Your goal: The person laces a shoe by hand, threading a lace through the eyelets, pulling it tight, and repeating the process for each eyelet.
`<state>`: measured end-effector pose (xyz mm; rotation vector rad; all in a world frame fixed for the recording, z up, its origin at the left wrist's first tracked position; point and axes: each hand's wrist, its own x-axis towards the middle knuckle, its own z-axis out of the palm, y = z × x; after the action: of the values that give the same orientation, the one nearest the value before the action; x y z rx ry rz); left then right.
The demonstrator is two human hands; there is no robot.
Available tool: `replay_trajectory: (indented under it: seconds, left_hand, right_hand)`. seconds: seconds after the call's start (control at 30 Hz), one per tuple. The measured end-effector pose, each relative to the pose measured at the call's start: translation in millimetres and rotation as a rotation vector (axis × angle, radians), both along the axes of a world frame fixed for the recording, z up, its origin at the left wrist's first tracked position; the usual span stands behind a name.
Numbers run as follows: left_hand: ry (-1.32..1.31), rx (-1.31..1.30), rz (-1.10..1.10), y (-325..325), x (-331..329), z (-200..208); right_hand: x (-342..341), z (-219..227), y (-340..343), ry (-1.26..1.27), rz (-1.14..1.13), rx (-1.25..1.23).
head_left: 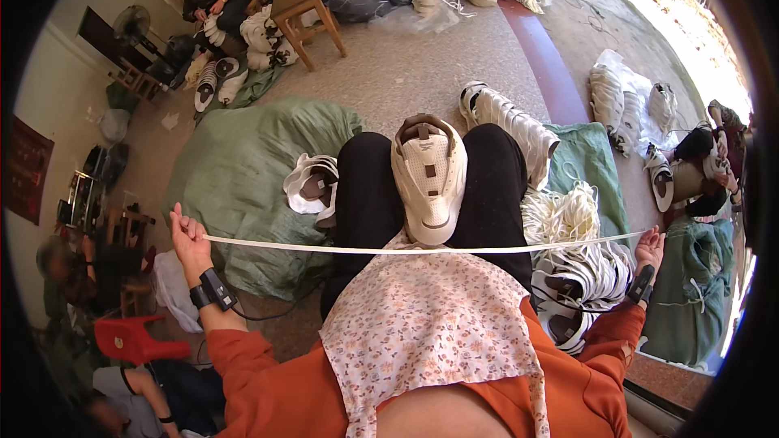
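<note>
A long white shoelace (365,251) is stretched nearly straight across my lap. My left hand (191,242) pinches one end out to the left, and my right hand (648,250) has the other end far to the right. Between my knees rests a cream shoe upper (428,182) with brown lining, its toe toward me and no lace visible in it. Beside my right knee lies a bundle of loose white laces (568,217), with a pile of white shoe uppers (580,276) just nearer.
A big green sack (251,186) lies left of my knees, a white upper (312,185) on it. Nested uppers (511,130) line up beyond my right knee. A wooden stool (307,12) stands farther off. People sit working at far left, near left and right. A red plastic stool (139,339) stands nearby.
</note>
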<state>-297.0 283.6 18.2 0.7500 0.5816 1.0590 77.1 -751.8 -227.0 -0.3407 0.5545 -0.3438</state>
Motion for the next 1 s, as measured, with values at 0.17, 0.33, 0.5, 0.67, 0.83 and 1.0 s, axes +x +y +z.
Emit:
replay_trajectory:
  seconds: [0.17,0.33,0.5,0.67,0.83,1.0]
  left_hand:
    - [0.097,0.028,-0.137,-7,34,-9]
    - [0.537,0.495,-0.369,-131,132,27]
    - [0.537,0.95,-0.868,-236,230,-28]
    - [0.518,1.498,-0.584,-272,283,-68]
    - [0.589,1.38,-0.656,-265,311,-72]
    - [0.601,1.397,-0.595,-271,308,-80]
  right_hand:
    - [40,34,-32,0.002,-0.188,0.023]
    - [77,97,214,-0.171,0.515,-0.507]
    - [10,192,478,-0.468,0.842,-1.175]
    - [-26,181,609,-0.912,0.617,-1.708]
    - [8,163,630,-0.643,0.899,-1.75]
    - [7,152,625,-0.654,0.915,-1.825]
